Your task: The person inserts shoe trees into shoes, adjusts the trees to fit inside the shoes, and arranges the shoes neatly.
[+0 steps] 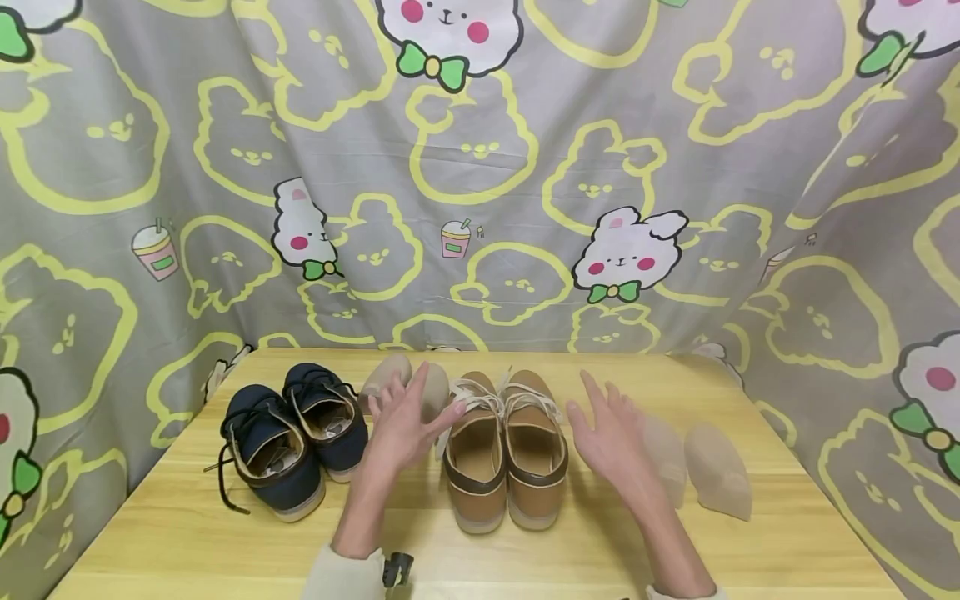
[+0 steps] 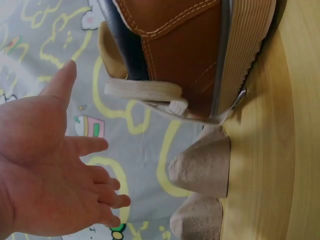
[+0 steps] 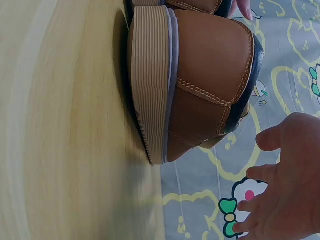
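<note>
Centrally on the wooden table (image 1: 187, 533): pair of tan shoes (image 1: 504, 450), standing side by side, toes pointing away toward the curtain, white laces (image 1: 480, 398) lying loose over the tongues.

Left hand (image 1: 401, 429) hovering just left of the tan pair, fingers straight and spread wide, palm facing the shoes, holding nothing; fingertips lying close to the left tan shoe's laces, contact not discernible. In the left wrist view, same hand (image 2: 45, 170) showing an open palm apart from the shoe's brown side (image 2: 180, 55), lace end (image 2: 145, 90) hanging between them.

Right hand (image 1: 611, 437) hovering just right of the tan pair, fingers likewise straight and spread, palm turned toward the shoes, gripping nothing. In the right wrist view, fingers (image 3: 280, 200) appearing relaxed and apart from the heel and ribbed sole (image 3: 150, 90) of the right tan shoe.

Further left: pair of navy shoes (image 1: 296, 437) with dark laces, standing close together, angled slightly, near the left hand but apart from it.

Behind the left hand: two beige moulded shoe inserts (image 1: 390, 375), partly hidden by the fingers; also seen standing on the table edge in the left wrist view (image 2: 202, 165). Right of the right hand: two more pale inserts (image 1: 716, 471) lying on the table, partly blurred.

Behind and around the table: grey curtain (image 1: 480, 167) printed with yellow outlines and white cartoon bunnies.
</note>
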Available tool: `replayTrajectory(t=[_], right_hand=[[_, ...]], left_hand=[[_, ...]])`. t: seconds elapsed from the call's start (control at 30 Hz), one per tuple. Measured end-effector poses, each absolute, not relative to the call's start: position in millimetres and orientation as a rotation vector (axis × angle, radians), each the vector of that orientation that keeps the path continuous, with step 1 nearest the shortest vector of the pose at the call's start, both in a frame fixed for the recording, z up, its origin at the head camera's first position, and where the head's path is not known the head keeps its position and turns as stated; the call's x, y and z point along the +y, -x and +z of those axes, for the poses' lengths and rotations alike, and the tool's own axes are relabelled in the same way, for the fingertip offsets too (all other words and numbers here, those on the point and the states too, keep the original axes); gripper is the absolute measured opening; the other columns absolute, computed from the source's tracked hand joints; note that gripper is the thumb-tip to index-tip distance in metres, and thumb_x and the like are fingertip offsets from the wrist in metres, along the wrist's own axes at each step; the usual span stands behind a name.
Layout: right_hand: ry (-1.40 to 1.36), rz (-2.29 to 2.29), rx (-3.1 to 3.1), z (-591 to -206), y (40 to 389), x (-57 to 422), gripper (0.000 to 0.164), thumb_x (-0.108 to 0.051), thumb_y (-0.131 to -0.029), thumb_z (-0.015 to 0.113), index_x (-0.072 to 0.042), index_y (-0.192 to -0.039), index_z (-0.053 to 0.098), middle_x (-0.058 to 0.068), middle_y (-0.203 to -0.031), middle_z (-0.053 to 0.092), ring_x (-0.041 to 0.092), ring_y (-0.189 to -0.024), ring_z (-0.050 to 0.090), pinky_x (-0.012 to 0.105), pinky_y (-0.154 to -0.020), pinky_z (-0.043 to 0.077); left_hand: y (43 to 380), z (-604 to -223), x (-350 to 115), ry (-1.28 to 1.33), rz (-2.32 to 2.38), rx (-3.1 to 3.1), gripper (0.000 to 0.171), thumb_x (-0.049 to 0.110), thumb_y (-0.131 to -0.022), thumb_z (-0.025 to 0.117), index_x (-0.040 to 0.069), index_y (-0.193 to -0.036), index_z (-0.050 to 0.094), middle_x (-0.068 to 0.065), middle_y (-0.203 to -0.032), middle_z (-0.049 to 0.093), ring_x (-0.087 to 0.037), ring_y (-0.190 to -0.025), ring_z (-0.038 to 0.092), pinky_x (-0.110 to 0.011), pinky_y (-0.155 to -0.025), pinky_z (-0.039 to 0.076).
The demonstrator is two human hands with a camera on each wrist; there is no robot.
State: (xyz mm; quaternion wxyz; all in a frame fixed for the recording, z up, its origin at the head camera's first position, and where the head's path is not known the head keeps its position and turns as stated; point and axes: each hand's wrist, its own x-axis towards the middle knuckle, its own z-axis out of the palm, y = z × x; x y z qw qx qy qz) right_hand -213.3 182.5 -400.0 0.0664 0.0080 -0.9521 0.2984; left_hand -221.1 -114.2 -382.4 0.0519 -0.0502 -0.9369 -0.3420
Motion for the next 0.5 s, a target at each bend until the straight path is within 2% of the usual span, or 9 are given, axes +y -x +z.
replayTrajectory(t=[0.3, 0.5], right_hand=[[0.016, 0.819, -2.852, -396, 214, 192, 0.066, -0.046, -0.106, 0.037, -0.016, -0.163, 0.022, 0.036, -0.160, 0.022, 0.062, -0.143, 0.021, 0.075, -0.115, 0.015], [0.052, 0.781, -2.852, -395, 213, 202, 0.069, -0.050, -0.105, 0.040, -0.014, -0.162, 0.024, 0.034, -0.160, 0.025, 0.059, -0.142, 0.027, 0.073, -0.114, 0.022]], left_hand=[[220, -380, -112, 0.154, -1.093, -2.862, 0.095, 0.057, -0.092, 0.067, 0.014, -0.163, 0.020, -0.033, -0.165, 0.005, -0.053, -0.153, 0.001, -0.069, -0.118, -0.011], [219, -378, -107, 0.167, -1.161, -2.860, 0.097, 0.062, -0.091, 0.065, 0.019, -0.164, 0.018, -0.032, -0.166, 0.002, -0.055, -0.152, -0.004, -0.068, -0.119, -0.011]])
